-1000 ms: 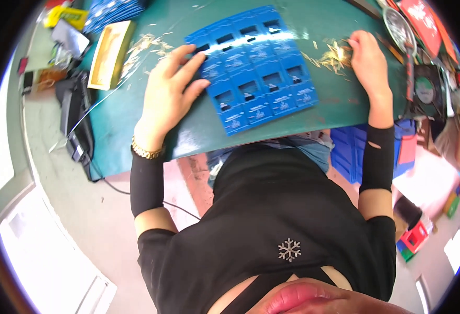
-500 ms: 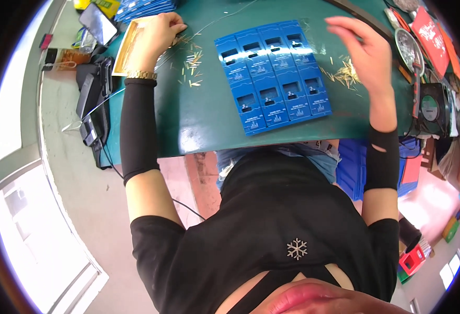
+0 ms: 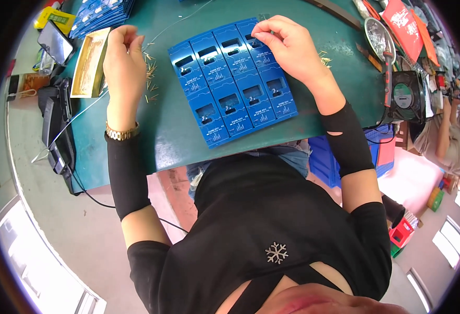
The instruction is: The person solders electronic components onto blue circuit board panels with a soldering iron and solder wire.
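Note:
A blue circuit-board panel (image 3: 236, 79), two rows of identical boards with cutouts, lies on the green table (image 3: 188, 149). My right hand (image 3: 293, 49) is over its far right corner, thumb and forefinger pinched together. Whatever is in that pinch is too small to make out. To the left of the panel my left hand (image 3: 124, 68) is raised, fingers curled toward the thumb; what they hold, if anything, cannot be seen. Beside it lie thin gold-coloured pins (image 3: 151, 81) and a shallow yellowish box (image 3: 76, 78). More pins (image 3: 324, 59) show partly behind my right hand.
More blue panels (image 3: 102, 18) are stacked at the far left, near a phone (image 3: 56, 42) and a yellow packet (image 3: 57, 20). To the right stand a round dish (image 3: 379, 39), red packets (image 3: 402, 26) and a black fan-like device (image 3: 404, 97). A blue crate (image 3: 321, 157) sits under the table edge.
My right hand has come left from beside the right pin pile onto the panel, its fingers now pinched. My left hand has drawn back toward me from the box. The whole view has shifted.

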Motion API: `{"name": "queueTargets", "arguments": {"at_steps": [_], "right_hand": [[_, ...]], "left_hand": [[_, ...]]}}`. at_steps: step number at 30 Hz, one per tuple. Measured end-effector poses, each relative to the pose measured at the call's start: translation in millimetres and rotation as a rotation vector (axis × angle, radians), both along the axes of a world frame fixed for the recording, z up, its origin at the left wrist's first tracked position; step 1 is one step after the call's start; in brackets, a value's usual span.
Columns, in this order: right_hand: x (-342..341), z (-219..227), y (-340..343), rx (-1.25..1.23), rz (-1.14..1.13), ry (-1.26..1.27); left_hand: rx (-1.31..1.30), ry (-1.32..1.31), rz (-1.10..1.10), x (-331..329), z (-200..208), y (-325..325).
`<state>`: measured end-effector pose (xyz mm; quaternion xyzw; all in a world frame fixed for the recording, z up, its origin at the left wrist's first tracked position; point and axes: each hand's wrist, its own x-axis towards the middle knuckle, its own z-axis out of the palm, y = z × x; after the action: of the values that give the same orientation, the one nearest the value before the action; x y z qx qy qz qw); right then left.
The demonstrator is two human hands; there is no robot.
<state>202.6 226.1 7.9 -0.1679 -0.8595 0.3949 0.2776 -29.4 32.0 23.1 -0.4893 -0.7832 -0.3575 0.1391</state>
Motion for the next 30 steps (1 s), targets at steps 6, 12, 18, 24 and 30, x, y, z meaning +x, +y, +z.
{"name": "queueTargets", "arguments": {"at_steps": [6,12,18,24,30], "right_hand": [[0,-3,4,0.08,0.003,-0.096],[2,-4,3,0.14,-0.04,-0.109],[3,-2,4,0.219,0.017,-0.079],[5,0,13,0.276,0.122,-0.054],[9,5,9,0.252,0.126,-0.039]], "left_hand": [[0.082,-0.049,-0.139,21,1,-13],[0.055,-0.141,-0.164,24,2,-16],[0.047,-0.138,-0.248,26,0,-16],[0.015,-0.178,-0.312,32,-1,-13],[-0.013,-0.256,-0.284,33,-2,-16]]}}
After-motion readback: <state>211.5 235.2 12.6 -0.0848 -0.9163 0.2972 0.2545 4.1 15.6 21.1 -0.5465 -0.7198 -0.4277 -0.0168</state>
